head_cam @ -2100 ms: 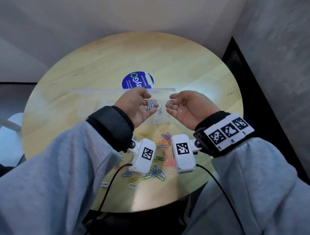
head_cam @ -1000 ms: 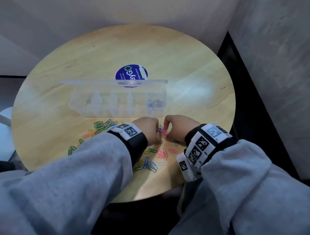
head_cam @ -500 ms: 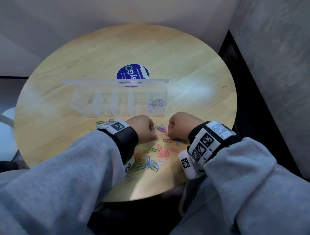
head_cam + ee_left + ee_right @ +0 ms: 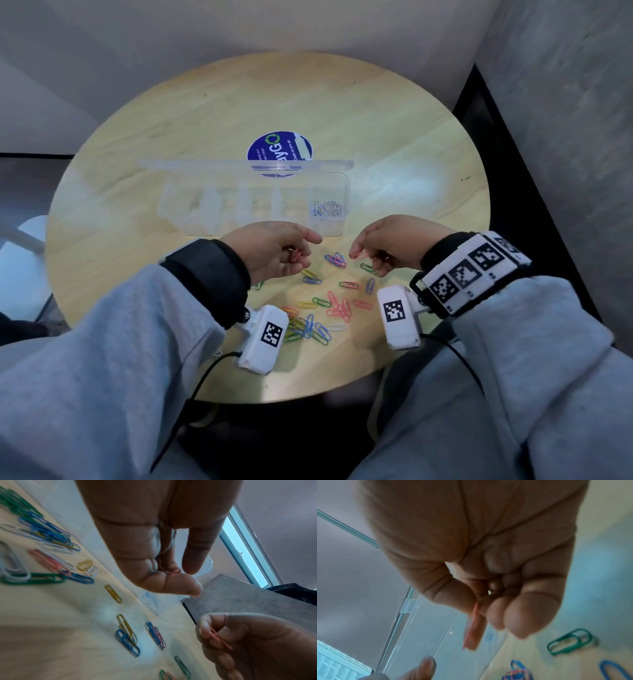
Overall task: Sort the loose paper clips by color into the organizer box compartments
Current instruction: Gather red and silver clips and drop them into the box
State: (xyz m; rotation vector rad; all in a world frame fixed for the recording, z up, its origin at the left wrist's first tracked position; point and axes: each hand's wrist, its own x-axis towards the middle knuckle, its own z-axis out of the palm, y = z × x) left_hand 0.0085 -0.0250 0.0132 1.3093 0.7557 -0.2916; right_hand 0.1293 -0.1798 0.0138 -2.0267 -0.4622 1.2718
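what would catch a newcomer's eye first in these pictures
Probably the bright scatter of colored paper clips on the near part of the round wooden table. Just above it, the left hand and right hand each pinch a red clip. Behind them stands the clear organizer box, with pale clips in its rightmost compartment only.

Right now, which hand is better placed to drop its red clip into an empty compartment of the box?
Probably the left hand. It pinches a red clip just before the box's empty compartments. The right hand sits nearer the end compartment holding white clips.
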